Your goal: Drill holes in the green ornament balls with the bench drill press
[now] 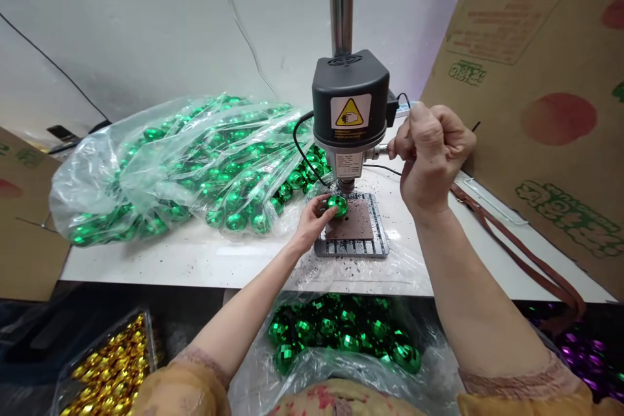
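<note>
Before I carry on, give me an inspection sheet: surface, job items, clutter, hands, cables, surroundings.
Surface: white table, dark chips scattered around the drill press.
Job items: one green ball below the press's chuck, over a brown board; more green balls in a clear plastic bag on the table, and others in plastic below its front edge.
Clutter: brown strap at the right.
Hands: left hand pinches the ball; right hand closed on the side lever, mostly hiding it.
Cables: black cable loops beside the press; another cable against the wall.
Surroundings: wall, cardboard box at right, gold balls lower left, purple balls lower right.
</note>
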Action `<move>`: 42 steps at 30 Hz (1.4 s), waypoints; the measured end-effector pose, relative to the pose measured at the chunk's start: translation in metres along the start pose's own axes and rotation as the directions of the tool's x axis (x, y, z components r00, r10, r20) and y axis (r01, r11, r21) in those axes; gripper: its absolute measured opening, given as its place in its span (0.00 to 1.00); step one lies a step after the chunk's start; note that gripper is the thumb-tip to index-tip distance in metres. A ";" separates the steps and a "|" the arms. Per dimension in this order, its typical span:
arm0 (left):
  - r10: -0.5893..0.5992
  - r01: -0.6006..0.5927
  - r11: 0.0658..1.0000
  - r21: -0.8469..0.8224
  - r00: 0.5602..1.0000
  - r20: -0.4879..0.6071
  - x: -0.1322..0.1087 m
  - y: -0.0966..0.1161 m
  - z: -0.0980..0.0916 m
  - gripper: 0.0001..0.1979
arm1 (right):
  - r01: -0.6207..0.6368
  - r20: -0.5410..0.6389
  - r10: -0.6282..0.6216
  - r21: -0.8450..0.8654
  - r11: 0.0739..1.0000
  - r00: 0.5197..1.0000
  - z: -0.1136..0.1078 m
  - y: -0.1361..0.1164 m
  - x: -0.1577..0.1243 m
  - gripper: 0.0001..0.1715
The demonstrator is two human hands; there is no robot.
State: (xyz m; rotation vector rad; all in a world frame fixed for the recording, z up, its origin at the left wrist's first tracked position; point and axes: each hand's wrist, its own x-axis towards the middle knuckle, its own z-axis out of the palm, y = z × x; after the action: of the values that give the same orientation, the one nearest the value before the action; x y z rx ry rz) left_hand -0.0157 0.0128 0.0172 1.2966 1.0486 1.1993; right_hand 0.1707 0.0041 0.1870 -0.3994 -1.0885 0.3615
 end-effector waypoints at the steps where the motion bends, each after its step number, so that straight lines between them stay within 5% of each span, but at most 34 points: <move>1: 0.006 -0.006 1.000 -0.008 1.000 0.005 0.001 -0.002 0.000 0.31 | 0.008 0.000 -0.008 0.004 1.000 1.000 0.000 0.000 0.000 0.29; 16: 0.079 -0.083 0.993 0.088 0.995 0.056 0.000 -0.005 0.013 0.31 | 0.064 0.019 -0.063 -0.084 0.994 0.998 0.000 0.002 -0.002 0.30; 23: 0.158 -0.192 0.931 0.309 0.978 0.133 -0.007 -0.003 0.010 0.30 | 0.040 0.003 -0.040 -0.087 0.995 0.999 0.000 0.002 -0.002 0.30; 33: 0.129 -0.168 0.968 0.187 0.970 0.205 -0.008 -0.011 0.016 0.28 | -0.015 0.023 0.014 0.034 0.999 1.000 0.004 -0.001 0.006 0.27; 42: 0.112 -0.147 0.975 0.165 0.973 0.200 -0.011 -0.007 0.018 0.28 | 0.102 -0.059 -0.108 -0.090 0.991 0.992 -0.001 0.005 -0.016 0.32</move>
State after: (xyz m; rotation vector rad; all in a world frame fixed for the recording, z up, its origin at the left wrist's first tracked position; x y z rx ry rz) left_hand 0.0011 0.0007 0.0103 1.6085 0.9609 1.0710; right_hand 0.1649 0.0012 0.1716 -0.4262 -1.0610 0.2073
